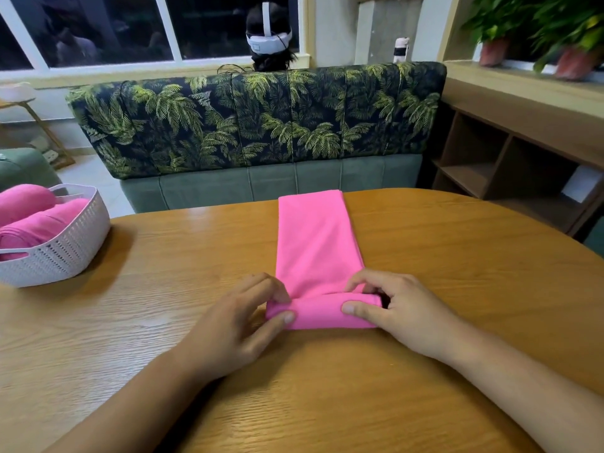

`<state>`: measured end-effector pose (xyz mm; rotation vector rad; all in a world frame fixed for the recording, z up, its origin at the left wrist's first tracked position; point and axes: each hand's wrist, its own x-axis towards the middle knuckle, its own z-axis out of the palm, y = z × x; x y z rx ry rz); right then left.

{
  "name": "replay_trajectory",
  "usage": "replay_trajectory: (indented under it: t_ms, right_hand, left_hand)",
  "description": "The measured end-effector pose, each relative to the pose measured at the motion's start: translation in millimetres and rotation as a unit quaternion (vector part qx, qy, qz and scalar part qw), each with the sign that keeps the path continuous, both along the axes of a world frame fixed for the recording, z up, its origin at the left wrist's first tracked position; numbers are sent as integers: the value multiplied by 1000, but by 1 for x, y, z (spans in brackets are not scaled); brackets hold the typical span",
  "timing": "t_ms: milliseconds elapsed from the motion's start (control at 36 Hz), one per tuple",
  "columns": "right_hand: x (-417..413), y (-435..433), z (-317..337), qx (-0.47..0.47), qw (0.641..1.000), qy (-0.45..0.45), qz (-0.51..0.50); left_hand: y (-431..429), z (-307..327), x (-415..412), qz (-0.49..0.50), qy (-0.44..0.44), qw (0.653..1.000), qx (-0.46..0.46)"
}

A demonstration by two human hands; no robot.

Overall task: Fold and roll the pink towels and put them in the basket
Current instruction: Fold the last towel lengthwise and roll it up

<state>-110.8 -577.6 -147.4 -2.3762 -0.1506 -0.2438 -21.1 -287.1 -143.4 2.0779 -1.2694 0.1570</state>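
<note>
A pink towel (315, 243), folded into a long narrow strip, lies on the wooden table (457, 289) and runs away from me to the far edge. Its near end is rolled into a short tube. My left hand (235, 325) pinches the left end of the roll between thumb and fingers. My right hand (395, 308) grips the right end the same way, thumb in front, fingers curled over the top. A white woven basket (68, 253) stands at the table's left edge with two rolled pink towels (36, 220) inside.
Behind the table stands a sofa (261, 125) with a palm-leaf back. A wooden shelf unit (510, 165) is at the right, with potted plants (568, 34) on the ledge above. A person's head wearing a headset (268, 34) shows beyond the sofa.
</note>
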Motion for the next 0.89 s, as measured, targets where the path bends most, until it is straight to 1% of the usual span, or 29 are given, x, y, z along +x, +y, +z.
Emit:
replay_trajectory:
  t_ms: [56, 139, 194, 250, 361, 444, 639, 722, 833, 889]
  right_hand:
    - [-5, 4, -2, -13, 1000, -17, -14]
    - [-14, 12, -8, -88, 989, -119, -21]
    - [-15, 14, -9, -122, 976, -178, 0]
    - [-14, 12, -10, -126, 972, -199, 9]
    - [-9, 4, -10, -129, 981, -147, -7]
    - [-3, -1, -9, -130, 985, -117, -6]
    - [17, -13, 4, -106, 993, -46, 1]
    - [25, -17, 7, -73, 997, -16, 2]
    - [32, -20, 5, -2, 1000, 10, -4]
    - [36, -19, 3, 26, 999, 19, -13]
  left_hand:
    - [-2, -1, 1, 17, 35, 999, -17]
    - [-8, -1, 3, 51, 69, 996, -22]
    - [-11, -1, 7, 78, 88, 993, -20]
    - [-16, -1, 11, 104, 101, 989, -11]
    - [-25, -3, 18, 147, 105, 983, 10]
    - [-27, -9, 27, 144, 82, 986, 25]
    - [-22, -13, 32, 153, 111, 981, 40]
    - [-22, -19, 33, 150, 90, 983, 47]
    - [-24, -18, 45, 153, 105, 980, 75]
    - [-28, -15, 54, 152, 90, 980, 93]
